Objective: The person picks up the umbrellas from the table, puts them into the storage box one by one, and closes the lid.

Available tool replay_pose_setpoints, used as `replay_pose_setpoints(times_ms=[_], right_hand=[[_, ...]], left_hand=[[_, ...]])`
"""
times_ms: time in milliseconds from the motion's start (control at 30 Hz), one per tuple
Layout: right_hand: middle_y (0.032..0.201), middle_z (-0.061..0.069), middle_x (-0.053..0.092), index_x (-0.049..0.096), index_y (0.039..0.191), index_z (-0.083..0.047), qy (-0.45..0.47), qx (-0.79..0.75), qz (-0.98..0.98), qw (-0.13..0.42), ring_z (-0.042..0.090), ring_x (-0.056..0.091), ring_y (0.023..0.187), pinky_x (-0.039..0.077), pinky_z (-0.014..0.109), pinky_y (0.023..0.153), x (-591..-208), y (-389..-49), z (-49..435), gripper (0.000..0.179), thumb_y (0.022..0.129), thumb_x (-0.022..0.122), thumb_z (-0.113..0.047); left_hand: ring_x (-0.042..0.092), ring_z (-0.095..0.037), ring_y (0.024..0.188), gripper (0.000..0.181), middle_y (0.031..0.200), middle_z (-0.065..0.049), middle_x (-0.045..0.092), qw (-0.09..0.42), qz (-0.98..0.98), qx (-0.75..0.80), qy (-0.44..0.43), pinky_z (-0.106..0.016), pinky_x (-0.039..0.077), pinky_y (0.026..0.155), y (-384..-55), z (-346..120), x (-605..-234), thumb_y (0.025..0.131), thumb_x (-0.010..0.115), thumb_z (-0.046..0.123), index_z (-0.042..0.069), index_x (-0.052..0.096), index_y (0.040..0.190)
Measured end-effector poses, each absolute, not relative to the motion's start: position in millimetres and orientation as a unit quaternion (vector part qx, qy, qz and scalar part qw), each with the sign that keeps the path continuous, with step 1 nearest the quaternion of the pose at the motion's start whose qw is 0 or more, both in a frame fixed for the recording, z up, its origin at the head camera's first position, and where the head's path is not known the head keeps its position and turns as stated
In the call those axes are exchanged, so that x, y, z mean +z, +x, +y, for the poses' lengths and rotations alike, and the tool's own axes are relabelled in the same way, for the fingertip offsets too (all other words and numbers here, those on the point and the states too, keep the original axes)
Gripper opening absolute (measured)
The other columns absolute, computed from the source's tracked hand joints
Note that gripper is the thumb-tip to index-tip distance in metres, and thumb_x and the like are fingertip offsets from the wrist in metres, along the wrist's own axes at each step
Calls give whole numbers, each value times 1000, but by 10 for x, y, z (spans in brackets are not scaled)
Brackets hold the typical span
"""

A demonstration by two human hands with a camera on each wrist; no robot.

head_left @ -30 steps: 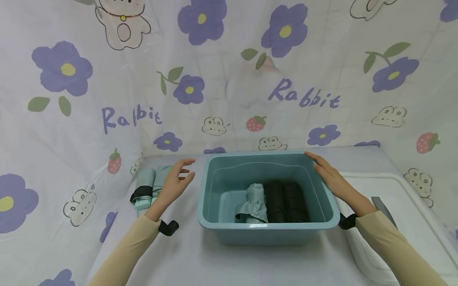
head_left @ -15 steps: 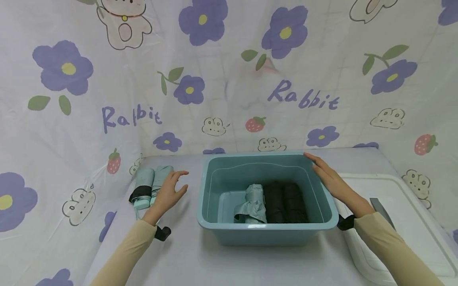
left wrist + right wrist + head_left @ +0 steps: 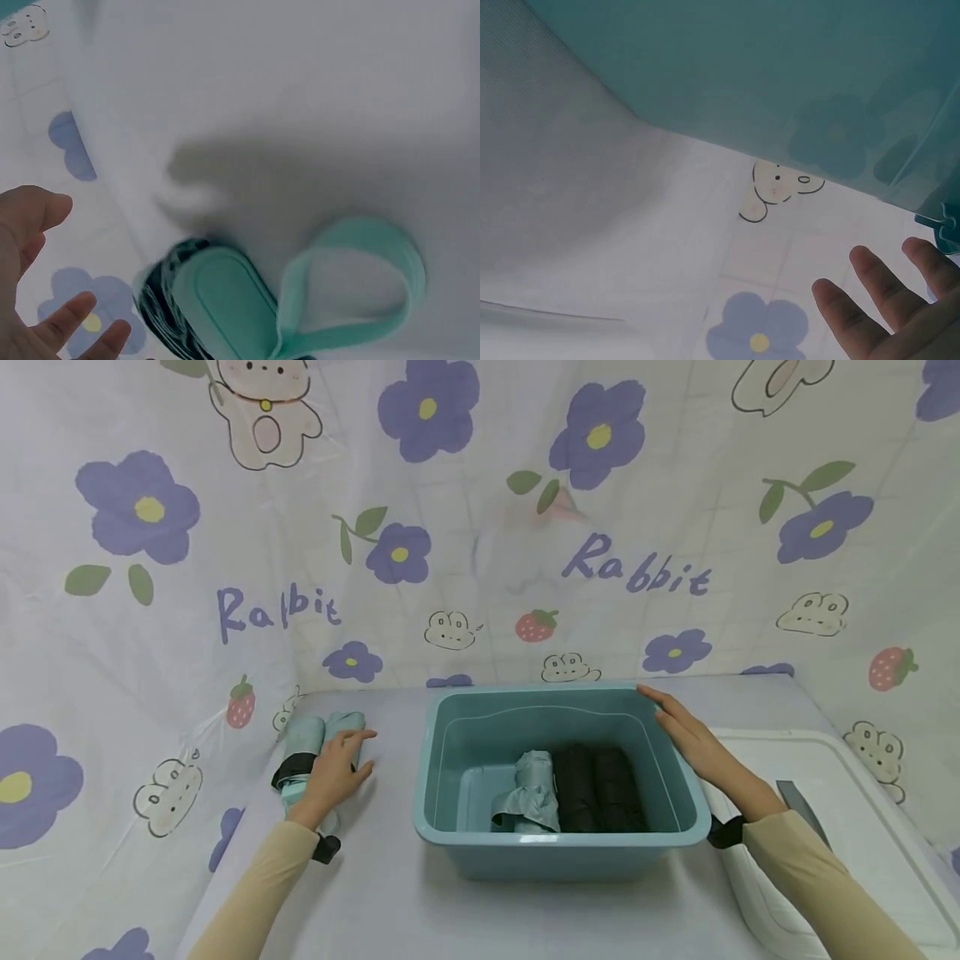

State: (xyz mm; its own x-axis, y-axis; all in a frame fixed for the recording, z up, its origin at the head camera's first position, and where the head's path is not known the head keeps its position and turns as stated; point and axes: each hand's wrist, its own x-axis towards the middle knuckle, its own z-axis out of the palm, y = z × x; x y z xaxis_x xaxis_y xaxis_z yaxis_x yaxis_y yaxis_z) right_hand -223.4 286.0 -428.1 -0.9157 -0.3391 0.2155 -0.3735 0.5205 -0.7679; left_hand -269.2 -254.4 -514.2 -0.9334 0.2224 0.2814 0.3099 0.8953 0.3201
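Two light teal folded umbrellas lie side by side on the left of the table, the left one with a black band and the right one partly hidden by my left hand. That hand hovers over them, its fingers spread and a little bent, apart from the umbrella handle and strap loop in the left wrist view. A blue-green bin stands centrally; my right hand rests straight-fingered on its right rim. Inside lie a teal folded umbrella and two black rolled bundles.
A white lid lies flat on the table to the right of the bin, partly under my right forearm. On it shows a grey strip. A flower-printed curtain closes off the back and sides.
My left hand has moved left and slightly down, from beside the bin to over the right teal umbrella. My right hand stays on the bin's rim.
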Motion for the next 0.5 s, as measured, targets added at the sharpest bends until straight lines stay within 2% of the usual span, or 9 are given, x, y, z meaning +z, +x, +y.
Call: replay_pose_setpoints(times_ms=[233, 500], right_hand=[[150, 22, 20, 18, 149, -10, 207, 436, -875, 17, 49, 23, 132, 24, 70, 94, -4281, -2217, 2879, 47, 103, 25, -18], [150, 22, 21, 20, 148, -10, 211, 439, -873, 21, 47, 23, 133, 24, 69, 95, -4270, -2216, 2867, 46, 103, 26, -18]], left_hand=[[38, -52, 117, 49, 137, -27, 35, 67, -983, -134, -108, -65, 38, 81, -2742, -2641, -5160, 87, 64, 24, 20, 47, 133], [36, -57, 112, 54, 137, -33, 28, 40, -989, -120, -75, -66, 37, 80, -2862, -2713, -5207, 86, 65, 23, 17, 44, 136]])
